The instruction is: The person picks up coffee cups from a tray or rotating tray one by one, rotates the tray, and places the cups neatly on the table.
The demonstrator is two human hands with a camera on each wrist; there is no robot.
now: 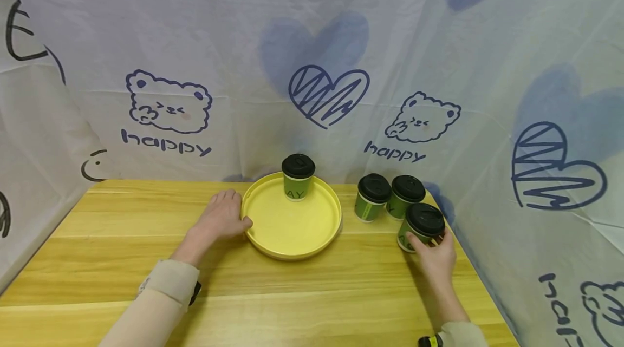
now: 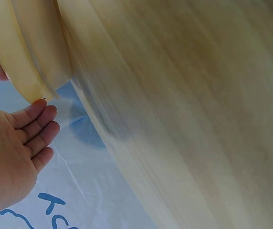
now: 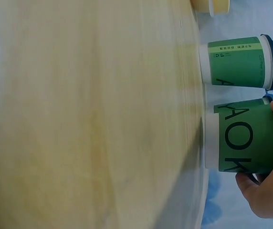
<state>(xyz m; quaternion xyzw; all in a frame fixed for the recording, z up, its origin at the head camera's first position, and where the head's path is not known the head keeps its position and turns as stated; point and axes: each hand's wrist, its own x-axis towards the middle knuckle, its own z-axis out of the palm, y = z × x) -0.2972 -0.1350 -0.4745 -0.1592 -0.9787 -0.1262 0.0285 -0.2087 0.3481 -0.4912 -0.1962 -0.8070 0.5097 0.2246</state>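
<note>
A round yellow tray lies on the wooden table, bearing one green paper cup with a black lid near its far rim. My left hand holds the tray's left rim, thumb over the edge; in the left wrist view its index fingertip touches the outside of the tray. At the right, my right hand grips another lidded green cup, thumb on one side and fingers on the other. That cup is upright; whether its base touches the table I cannot tell.
Behind the gripped cup stand two more lidded green cups, one on the left and one on the right. A white patterned cloth hangs along the back and right edges of the wooden table.
</note>
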